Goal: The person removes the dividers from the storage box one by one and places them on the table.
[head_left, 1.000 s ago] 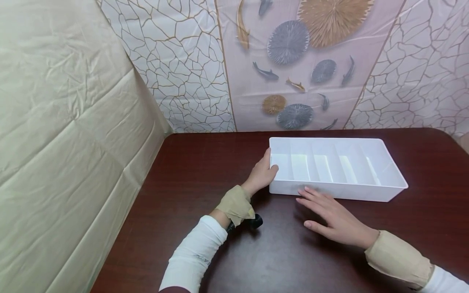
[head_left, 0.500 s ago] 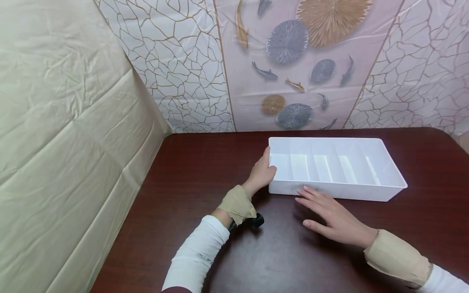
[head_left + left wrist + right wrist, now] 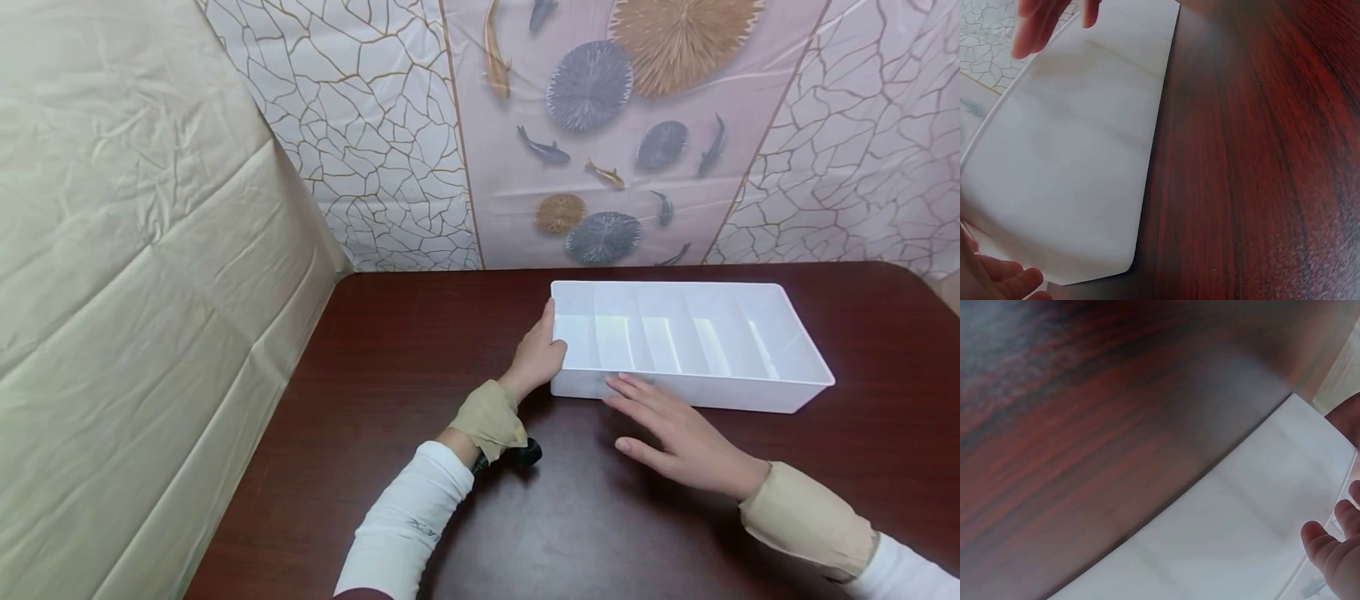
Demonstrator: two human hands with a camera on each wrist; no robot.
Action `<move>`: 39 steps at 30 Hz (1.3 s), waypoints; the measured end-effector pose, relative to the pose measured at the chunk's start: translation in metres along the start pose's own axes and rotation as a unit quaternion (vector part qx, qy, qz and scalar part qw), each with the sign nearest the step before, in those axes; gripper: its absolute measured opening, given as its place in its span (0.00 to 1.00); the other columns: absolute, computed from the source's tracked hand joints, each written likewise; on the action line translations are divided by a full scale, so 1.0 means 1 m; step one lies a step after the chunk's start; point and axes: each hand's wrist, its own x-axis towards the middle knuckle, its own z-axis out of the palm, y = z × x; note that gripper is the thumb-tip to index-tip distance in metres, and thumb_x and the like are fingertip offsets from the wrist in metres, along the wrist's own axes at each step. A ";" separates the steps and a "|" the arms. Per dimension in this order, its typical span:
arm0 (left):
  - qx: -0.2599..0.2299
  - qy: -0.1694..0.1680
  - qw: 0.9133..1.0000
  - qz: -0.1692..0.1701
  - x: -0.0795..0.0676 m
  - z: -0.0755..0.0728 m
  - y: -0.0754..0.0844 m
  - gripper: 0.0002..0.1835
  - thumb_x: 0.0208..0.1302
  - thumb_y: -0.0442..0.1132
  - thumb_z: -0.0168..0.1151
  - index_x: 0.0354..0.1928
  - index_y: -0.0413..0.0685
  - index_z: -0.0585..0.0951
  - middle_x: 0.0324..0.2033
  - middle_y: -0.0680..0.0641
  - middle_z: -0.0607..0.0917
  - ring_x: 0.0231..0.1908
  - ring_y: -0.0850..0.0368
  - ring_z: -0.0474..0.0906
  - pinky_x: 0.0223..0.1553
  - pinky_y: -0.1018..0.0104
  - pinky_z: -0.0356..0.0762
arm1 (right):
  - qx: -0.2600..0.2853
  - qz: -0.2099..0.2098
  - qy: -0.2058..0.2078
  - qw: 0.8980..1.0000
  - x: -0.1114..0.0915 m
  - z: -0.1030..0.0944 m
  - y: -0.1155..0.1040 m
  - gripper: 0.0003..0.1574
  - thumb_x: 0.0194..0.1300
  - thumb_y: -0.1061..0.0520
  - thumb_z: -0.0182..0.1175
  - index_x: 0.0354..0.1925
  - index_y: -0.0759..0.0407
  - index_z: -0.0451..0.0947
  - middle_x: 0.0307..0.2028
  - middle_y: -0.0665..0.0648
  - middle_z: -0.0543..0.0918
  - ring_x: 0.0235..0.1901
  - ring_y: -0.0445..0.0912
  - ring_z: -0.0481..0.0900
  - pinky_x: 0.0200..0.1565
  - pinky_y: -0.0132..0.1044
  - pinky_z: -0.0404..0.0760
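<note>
A long white plastic tray [image 3: 690,392], split by dividers into several compartments, lies on the dark table. My left hand [image 3: 534,357] holds its left end, with the thumb at the rim and the other fingers along the outer side. In the left wrist view, curled fingertips of the left hand [image 3: 1007,278] show at the tray's near corner. My right hand [image 3: 678,437] is at the front wall, fingers extended and thumb spread apart. Whether its fingertips touch the wall I cannot tell. In the right wrist view, part of the right hand [image 3: 1338,553] shows beside the tray's upper edge.
The reddish-brown wooden table [image 3: 420,333] extends on all sides of the tray. A small black object [image 3: 525,452] is under the left wrist. Beige cloth [image 3: 150,333] hangs at the left, and a patterned cloth [image 3: 390,150] hangs behind the table.
My right hand has shifted slightly up and to the left along the tray's front wall. The left hand keeps its hold, and the tray has stayed in place.
</note>
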 end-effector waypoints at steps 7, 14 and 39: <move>0.007 -0.006 1.000 0.005 -0.001 0.000 -0.001 0.35 0.62 0.37 0.37 0.69 0.57 0.37 0.68 0.56 0.48 0.65 0.61 0.49 0.60 0.62 0.56 | -0.019 0.030 0.034 0.999 0.007 -0.002 -0.004 0.29 0.52 0.51 0.62 0.53 0.58 0.72 0.57 0.57 0.70 0.56 0.50 0.66 0.54 0.42 0.60; 0.018 -0.009 1.000 0.014 0.001 0.000 -0.001 0.35 0.62 0.38 0.36 0.69 0.54 0.37 0.68 0.54 0.47 0.65 0.60 0.48 0.61 0.63 0.56 | -0.019 0.062 0.056 0.996 0.017 -0.005 -0.007 0.25 0.52 0.56 0.62 0.49 0.61 0.74 0.53 0.58 0.73 0.51 0.52 0.70 0.50 0.44 0.64; 0.020 -0.016 1.000 0.007 0.001 0.001 -0.003 0.35 0.64 0.40 0.35 0.68 0.62 0.34 0.68 0.57 0.48 0.42 0.53 0.72 0.25 0.66 0.61 | 0.007 0.153 0.078 0.985 0.041 -0.011 0.004 0.14 0.57 0.57 0.57 0.42 0.64 0.75 0.39 0.58 0.78 0.41 0.51 0.72 0.40 0.45 0.70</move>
